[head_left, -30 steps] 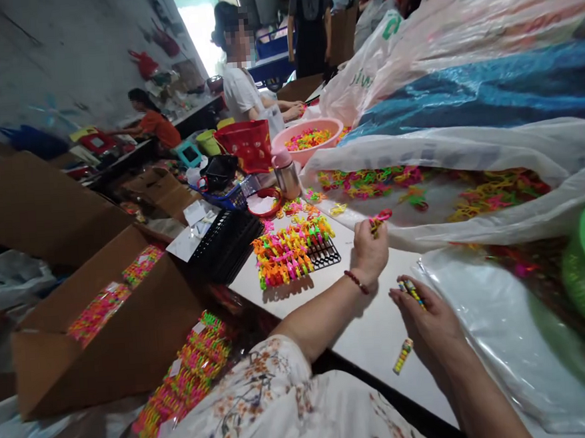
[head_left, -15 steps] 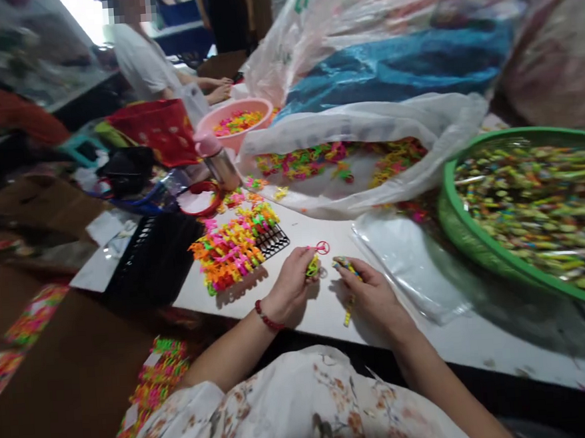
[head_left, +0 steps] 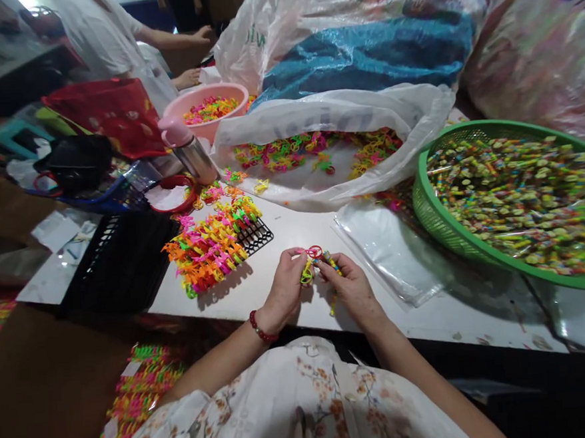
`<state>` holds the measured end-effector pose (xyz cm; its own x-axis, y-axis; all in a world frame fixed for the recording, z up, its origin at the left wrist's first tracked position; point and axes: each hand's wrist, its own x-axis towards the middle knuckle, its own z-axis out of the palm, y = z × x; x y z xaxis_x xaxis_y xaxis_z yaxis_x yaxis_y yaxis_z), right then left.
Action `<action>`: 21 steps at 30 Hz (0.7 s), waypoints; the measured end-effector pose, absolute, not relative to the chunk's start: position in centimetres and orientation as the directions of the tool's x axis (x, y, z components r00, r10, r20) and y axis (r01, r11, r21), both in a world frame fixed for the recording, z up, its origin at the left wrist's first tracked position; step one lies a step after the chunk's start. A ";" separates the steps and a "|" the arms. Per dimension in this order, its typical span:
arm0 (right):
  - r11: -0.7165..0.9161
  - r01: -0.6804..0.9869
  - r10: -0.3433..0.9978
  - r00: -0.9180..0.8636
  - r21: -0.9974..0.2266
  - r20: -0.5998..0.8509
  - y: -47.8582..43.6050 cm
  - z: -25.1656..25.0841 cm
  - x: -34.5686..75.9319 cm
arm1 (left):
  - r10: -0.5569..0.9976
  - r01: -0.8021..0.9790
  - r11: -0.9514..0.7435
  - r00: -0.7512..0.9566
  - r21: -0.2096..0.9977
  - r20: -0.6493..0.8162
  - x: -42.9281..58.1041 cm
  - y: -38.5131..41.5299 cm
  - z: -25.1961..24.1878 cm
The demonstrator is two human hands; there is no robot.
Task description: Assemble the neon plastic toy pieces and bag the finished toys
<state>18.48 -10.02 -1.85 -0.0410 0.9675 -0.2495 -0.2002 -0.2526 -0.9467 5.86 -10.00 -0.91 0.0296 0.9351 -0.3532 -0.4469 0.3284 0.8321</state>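
Over the front of the white table, my left hand (head_left: 283, 288) pinches small plastic pieces: a red one with a spoked ring (head_left: 315, 251) and a yellow one (head_left: 306, 273). My right hand (head_left: 353, 288) is closed on small wrapped sticks (head_left: 334, 264), yellow with blue, which look like candy. One yellow stick (head_left: 333, 305) hangs below its fingers. The fingertips of both hands are close together, and whether the pieces join there is hidden. Left of my hands, rows of bright plastic pieces (head_left: 209, 248) stand on a black grid rack (head_left: 256, 237).
A green basket (head_left: 424, 200) of wrapped sticks stands right, beside clear plastic bags (head_left: 390, 252). Behind lies an open white sack (head_left: 315, 189) of plastic pieces. A steel bottle (head_left: 195, 160), pink basin (head_left: 174, 107) and red dish (head_left: 191, 198) stand back left. A co-worker's hand (head_left: 202, 35) shows beyond.
My hands have come together, the right moving in toward the left, so the sticks now meet the plastic pieces. The camera view has shifted somewhat to the right.
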 end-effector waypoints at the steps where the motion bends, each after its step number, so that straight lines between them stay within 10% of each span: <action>1: -0.247 -0.196 0.969 -0.037 -0.949 -0.245 -10.1 -1.9 18.5 | 0.936 -0.444 0.326 0.027 0.835 -0.351 5.9 -10.0 -1.0; 21: 0.001 0.117 0.988 -0.155 -0.993 -0.017 -11.7 -2.1 19.1 | 0.907 -0.267 0.395 -0.042 0.879 -0.420 5.6 -10.1 -1.7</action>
